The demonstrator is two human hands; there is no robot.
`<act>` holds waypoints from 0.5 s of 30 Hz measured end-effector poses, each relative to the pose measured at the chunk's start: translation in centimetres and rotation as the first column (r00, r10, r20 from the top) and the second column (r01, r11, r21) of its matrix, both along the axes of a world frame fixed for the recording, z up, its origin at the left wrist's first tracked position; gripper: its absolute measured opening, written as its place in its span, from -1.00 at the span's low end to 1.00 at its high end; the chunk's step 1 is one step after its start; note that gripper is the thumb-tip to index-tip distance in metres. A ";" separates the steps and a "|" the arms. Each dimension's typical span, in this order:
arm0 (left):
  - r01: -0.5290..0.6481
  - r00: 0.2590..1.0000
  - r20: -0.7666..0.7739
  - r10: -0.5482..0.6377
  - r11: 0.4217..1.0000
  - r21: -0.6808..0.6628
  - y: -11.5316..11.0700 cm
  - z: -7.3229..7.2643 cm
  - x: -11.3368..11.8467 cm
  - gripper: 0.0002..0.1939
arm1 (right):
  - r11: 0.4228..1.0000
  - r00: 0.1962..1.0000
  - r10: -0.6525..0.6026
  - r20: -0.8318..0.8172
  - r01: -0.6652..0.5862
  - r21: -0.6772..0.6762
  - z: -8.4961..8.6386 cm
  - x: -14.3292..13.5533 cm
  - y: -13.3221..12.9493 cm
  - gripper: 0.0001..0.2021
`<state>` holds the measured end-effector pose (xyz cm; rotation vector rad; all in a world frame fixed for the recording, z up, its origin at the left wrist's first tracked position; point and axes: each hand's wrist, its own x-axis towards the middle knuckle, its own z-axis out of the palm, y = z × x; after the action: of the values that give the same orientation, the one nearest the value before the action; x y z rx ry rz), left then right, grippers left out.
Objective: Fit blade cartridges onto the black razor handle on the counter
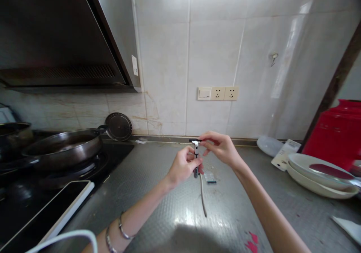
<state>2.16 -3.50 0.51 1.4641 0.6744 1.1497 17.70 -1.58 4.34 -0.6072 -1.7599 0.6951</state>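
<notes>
In the head view a razor with a silver and black handle stands upright above the counter. My left hand is closed round its handle. At the top, my right hand pinches the right end of the dark razor head. Behind and below the hands lies a small clear plastic piece with a dark teal strip at its near edge. A thin grey stick or cord lies just below the left hand; its upper end is hidden by the fingers.
To the left, a steel pan sits on the black stove, with a phone-like device and white cable nearer me. A round dark disc leans on the wall. Stacked dishes and a red container stand right.
</notes>
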 end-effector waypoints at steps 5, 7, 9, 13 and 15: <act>0.042 0.998 -0.036 -0.043 0.999 -0.026 -0.6 0.8 -0.4 -0.67 | 1.000 1.000 -0.002 0.007 0.002 0.010 0.3 0.0 -0.3 -0.85; 0.048 0.998 -0.037 -0.049 0.998 -0.027 -0.7 1.1 -0.6 -0.67 | 1.000 1.000 -0.004 0.004 0.004 0.022 0.4 0.1 -0.4 -0.84; 0.056 0.997 -0.041 -0.058 0.998 -0.033 -0.7 1.3 -0.8 -0.66 | 1.000 1.000 -0.013 0.005 0.013 0.029 0.5 0.1 -0.5 -0.84; 0.066 0.995 -0.070 -0.068 0.998 -0.025 -0.4 1.5 -1.3 -0.68 | 0.999 0.999 -0.036 0.006 0.036 0.016 0.5 -0.1 -0.6 -0.82; 0.059 0.995 -0.079 -0.060 0.998 -0.011 -0.3 1.6 -1.4 -0.68 | 0.999 0.999 -0.044 0.000 0.044 0.012 0.5 -0.2 -0.6 -0.82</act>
<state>0.77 -3.82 2.11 1.5190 0.6856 1.0460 17.50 -2.16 4.83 -0.6368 -1.7447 0.6536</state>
